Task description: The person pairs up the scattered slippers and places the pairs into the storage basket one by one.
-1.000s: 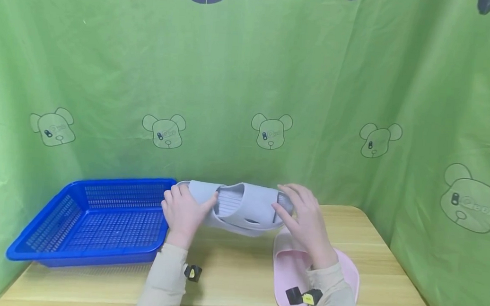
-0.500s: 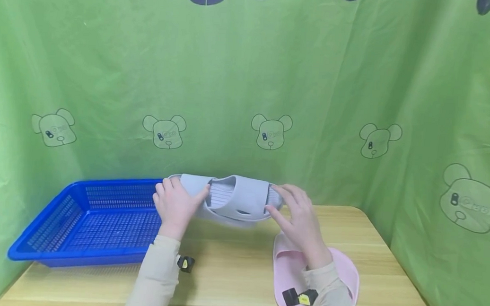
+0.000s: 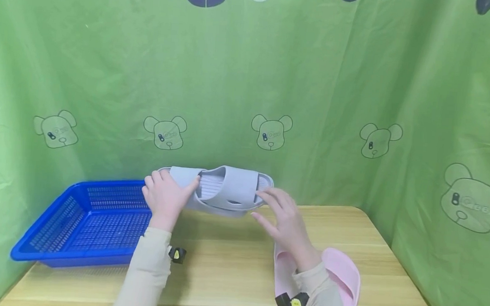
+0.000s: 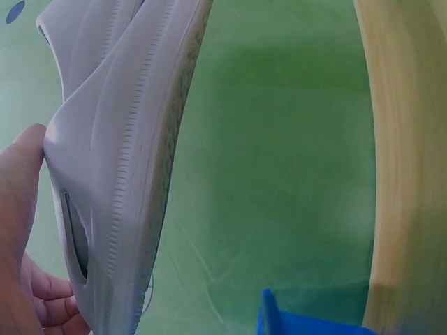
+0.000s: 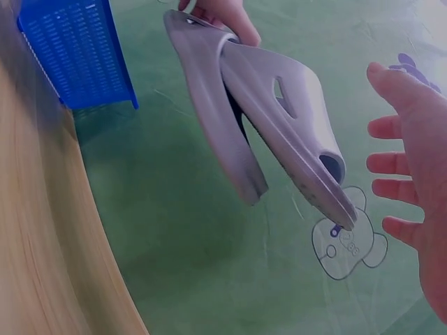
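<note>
My left hand [image 3: 167,195] grips two grey slippers [image 3: 239,188] at one end, holding them up above a wooden table [image 3: 228,275]; my right hand [image 3: 284,222], fingers loosely spread and holding nothing, is just beside their other end. The hands are apart. Two pink slippers [image 3: 341,271] lie beneath my right forearm; one blue basket [image 3: 84,258] sits at left.

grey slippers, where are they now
In the head view's centre, the left hand holds the grey slippers above the table, between the blue basket and the right hand.
</note>
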`<state>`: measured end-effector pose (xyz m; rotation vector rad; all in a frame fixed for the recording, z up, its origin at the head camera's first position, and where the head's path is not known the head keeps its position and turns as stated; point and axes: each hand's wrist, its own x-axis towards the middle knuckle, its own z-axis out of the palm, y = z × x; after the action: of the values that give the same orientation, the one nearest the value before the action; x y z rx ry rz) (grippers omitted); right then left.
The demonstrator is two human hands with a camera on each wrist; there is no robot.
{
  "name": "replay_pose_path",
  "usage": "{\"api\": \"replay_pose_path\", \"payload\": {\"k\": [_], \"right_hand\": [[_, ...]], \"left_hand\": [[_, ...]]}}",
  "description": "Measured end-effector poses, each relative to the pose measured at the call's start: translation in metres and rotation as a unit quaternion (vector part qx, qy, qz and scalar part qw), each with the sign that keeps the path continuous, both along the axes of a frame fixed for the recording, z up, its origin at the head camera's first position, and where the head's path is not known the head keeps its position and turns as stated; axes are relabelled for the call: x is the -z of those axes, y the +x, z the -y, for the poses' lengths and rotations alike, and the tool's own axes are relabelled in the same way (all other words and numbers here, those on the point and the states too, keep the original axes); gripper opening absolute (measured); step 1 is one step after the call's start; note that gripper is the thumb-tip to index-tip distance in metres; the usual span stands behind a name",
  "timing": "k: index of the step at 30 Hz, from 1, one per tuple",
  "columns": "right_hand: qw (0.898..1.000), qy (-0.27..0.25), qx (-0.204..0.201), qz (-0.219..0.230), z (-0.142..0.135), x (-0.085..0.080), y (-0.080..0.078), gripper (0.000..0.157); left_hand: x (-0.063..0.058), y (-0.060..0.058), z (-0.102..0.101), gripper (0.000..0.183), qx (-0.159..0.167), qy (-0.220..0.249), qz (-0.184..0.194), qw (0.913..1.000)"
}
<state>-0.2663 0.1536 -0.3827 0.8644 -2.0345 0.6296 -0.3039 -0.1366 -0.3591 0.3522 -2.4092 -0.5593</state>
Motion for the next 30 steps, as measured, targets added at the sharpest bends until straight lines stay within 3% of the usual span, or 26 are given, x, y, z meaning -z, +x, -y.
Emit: {"api": "replay_pose_path", "payload": {"k": [6, 13, 30], "right_hand": [[1.000, 0.018, -0.018, -0.005, 0.009, 0.003, 0.002, 0.057], [0.999, 0.037, -0.032, -0.013, 0.024, 0.007, 0.004, 0.060], [0.992, 0.121, -0.046, 0.005, 0.057, 0.020, 0.016, 0.059]], "left_hand": [[-0.008, -0.001, 0.008, 0.098, -0.009, 0.003, 0.006, 0.9999], [-0.017, -0.004, 0.020, 0.097, -0.017, 0.008, -0.016, 0.9997], [-0.032, -0.005, 0.044, 0.097, -0.020, 0.014, 0.012, 0.9996]]}}
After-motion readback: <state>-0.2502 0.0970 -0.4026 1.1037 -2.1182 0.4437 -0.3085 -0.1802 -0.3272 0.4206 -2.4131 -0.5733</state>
